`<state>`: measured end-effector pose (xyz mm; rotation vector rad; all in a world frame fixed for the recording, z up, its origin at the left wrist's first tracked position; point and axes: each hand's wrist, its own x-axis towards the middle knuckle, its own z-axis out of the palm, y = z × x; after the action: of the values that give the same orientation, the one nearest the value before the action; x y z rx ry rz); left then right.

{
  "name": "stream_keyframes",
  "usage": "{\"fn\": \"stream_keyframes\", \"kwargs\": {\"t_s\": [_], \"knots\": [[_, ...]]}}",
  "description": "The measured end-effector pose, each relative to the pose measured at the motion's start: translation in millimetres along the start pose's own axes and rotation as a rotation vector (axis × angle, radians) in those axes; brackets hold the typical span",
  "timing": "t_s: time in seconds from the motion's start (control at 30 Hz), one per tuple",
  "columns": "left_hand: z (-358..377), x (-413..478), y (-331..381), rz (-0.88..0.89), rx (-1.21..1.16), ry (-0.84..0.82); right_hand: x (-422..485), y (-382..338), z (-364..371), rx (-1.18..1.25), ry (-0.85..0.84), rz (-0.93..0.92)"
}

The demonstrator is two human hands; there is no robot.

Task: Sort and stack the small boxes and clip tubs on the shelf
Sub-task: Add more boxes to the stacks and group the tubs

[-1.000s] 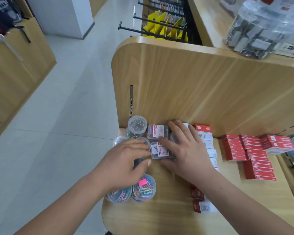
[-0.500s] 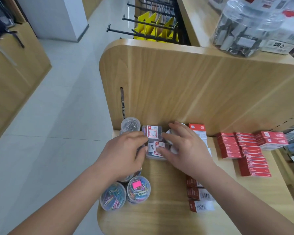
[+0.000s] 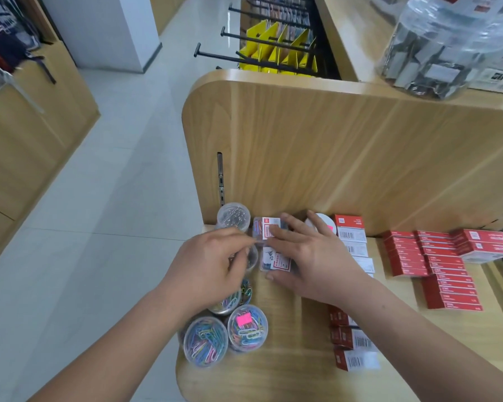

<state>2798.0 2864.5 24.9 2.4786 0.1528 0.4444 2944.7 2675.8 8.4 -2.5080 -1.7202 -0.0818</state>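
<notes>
two clear round plastic tubs of coloured paper clips (image 3: 205, 342) stand upright and touching at the front left corner of the pale wooden shelf (image 3: 291, 375). the right one, the pink-stickered tub (image 3: 247, 327), has a pink tag on its lid. just behind them i can see a third clear tub of coloured clips (image 3: 230, 303), mostly hidden under the left hand (image 3: 212, 265). at the back, against the upright wooden panel (image 3: 331, 155), stands a clear round tub of silver clips (image 3: 234, 217).

beside that tub lie two small clear rectangular boxes with red-and-white labels, the back clear box (image 3: 265, 230) and the near clear box (image 3: 276, 261), one behind the other and touching. i cannot make out what is inside them. the right hand (image 3: 308, 256) lies flat over both, fingers straight and spread, thumb against the front edge of the near clear box. the left hand's fingers are curled, with their tips at the left edge of the back clear box. i cannot tell whether they pinch it.

just right of the right hand a white-lidded round tub (image 3: 321, 223) shows, then a row of red-and-white cardboard boxes (image 3: 350, 230) running front to back. further right are stacks of flat red boxes (image 3: 447, 265). on the upper ledge (image 3: 349, 44) a large clear plastic jar (image 3: 436, 50) holds dark and silver clips.
</notes>
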Motion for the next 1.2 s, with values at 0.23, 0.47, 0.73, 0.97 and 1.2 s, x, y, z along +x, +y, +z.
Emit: {"fn": "stream_keyframes", "kwargs": {"t_s": [0.23,0.47,0.73,0.97,1.2], "knots": [[-11,-23,-19,-0.116,-0.119,0.114,4,-1,-1,-0.018,0.009,0.022],[-5,-36,-24,-0.132,-0.186,0.117,5,-4,5,-0.132,0.002,-0.028],[-13,-49,-21,-0.139,-0.184,0.124,-3,-13,-9,-0.121,0.068,-0.013],[-41,-101,-2,-0.153,-0.161,-0.002,-45,-99,-43,0.467,0.067,0.259],[-36,-136,2,-0.079,-0.024,-0.173,-71,-131,-16,0.574,-0.073,0.446]]}}
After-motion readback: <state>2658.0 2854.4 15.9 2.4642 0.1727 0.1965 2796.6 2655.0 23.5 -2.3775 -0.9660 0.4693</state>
